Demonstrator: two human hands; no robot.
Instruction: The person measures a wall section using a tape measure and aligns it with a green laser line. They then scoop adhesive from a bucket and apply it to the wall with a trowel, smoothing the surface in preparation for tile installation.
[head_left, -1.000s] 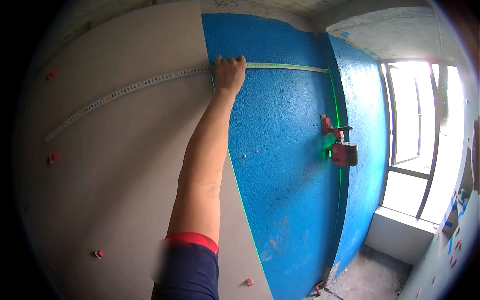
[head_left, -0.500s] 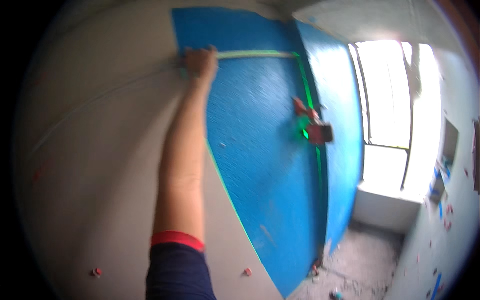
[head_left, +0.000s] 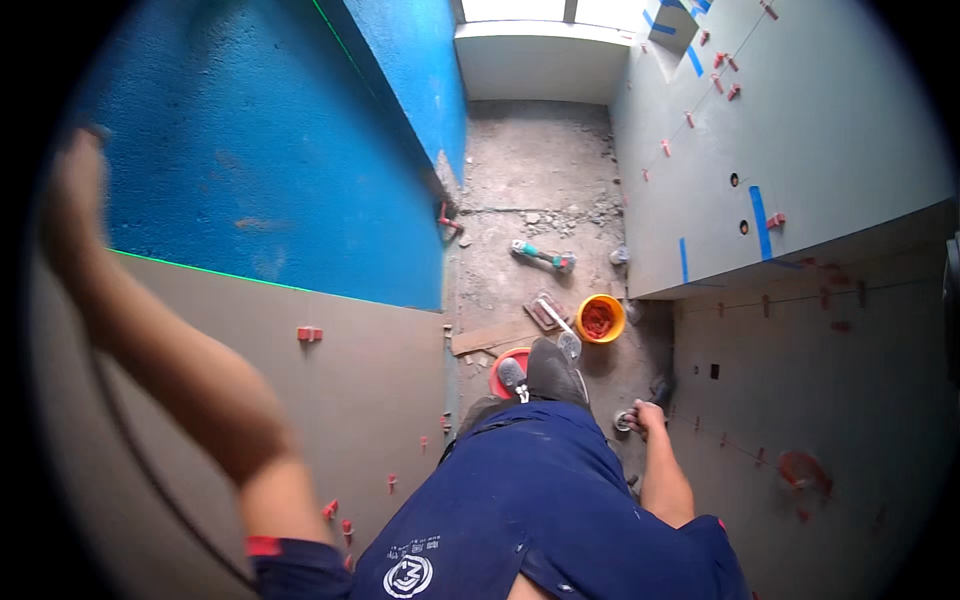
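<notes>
My left hand (head_left: pixel 75 195) is raised at the far left, beside the edge of a blue-coated wall (head_left: pixel 270 150). Motion smears its fingers, so their pose and anything in them cannot be made out. Below the coating, large beige tiles (head_left: pixel 380 350) cover the wall, with a green laser line along their top edge. My right hand (head_left: pixel 646 416) hangs low by my right side, its fingers curled. A small round grey thing (head_left: pixel 622 421) shows at the fingertips; whether it is held or lies behind them is unclear.
On the floor stand a yellow bucket (head_left: pixel 620 319) of orange-red paste and a red tub (head_left: pixel 496 378) by my foot. A green power tool (head_left: pixel 542 256), a flat trowel-like tool (head_left: pixel 548 311) and a board (head_left: pixel 490 338) lie near. Red tile clips (head_left: pixel 776 220) stud the tiled walls.
The view has swung from the blue wall and window down to the floor and my body. My left arm now appears at the far left, and my right hand shows low down.
</notes>
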